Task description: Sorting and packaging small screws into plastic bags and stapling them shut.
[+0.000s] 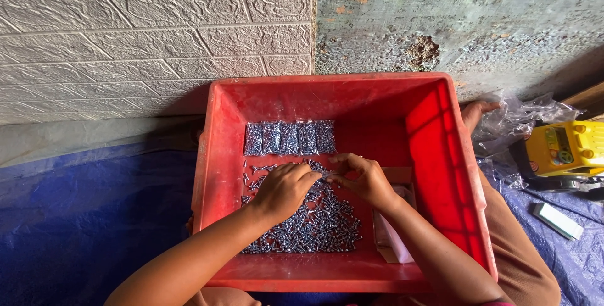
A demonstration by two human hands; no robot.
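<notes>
A red plastic bin is set on a blue tarp, w/ a wall at the far side. A loose pile of small silver screws is spread over the bin floor, near-centre. Beyond it, a neat row of small clear screw packets is laid side by side. The left hand and right hand are held over the pile, fingertips brought together; something small is pinched between them, approx. at the meeting point, but what exactly can't be told. A small open cardboard box is seen in the bin at the right, partly hidden by the right forearm. Outside the bin, right, crumpled clear plastic and a yellow toy vehicle are seen.
</notes>
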